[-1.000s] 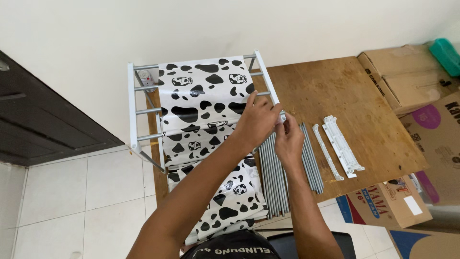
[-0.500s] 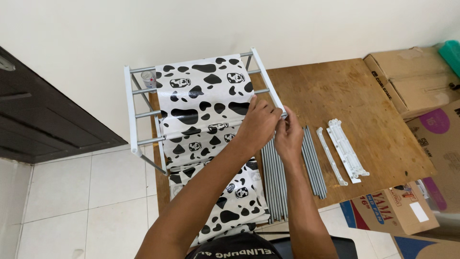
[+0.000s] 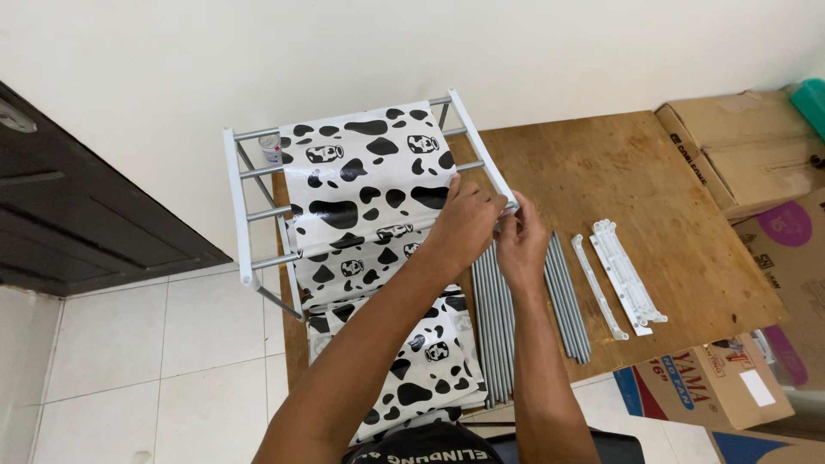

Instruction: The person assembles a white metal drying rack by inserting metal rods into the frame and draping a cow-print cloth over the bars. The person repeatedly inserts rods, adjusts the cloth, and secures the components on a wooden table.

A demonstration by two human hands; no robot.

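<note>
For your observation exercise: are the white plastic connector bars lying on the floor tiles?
No, the white connector bars lie on the wooden table, right of the grey tubes.

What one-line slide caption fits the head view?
Both hands, left hand and right hand, pinch the white side rail's corner on a cow-print rack, grey tubes beside them.

The fabric shelf cover point(image 3: 361, 185) on the rack is white with black cow-like blotches and small black-and-white printed figures; the rack's side rails point(image 3: 237, 206) are white, its crossbars grey metal; the loose metal tubes point(image 3: 494, 318) lying on the bench are a dull grey; the plastic connector strips point(image 3: 623, 275) are white; the wooden bench point(image 3: 636, 189) is warm brown with darker stains; the cardboard boxes point(image 3: 739, 146) are tan; the door point(image 3: 77, 223) is dark brown; the floor tiles point(image 3: 129, 361) are pale grey-white.
</note>
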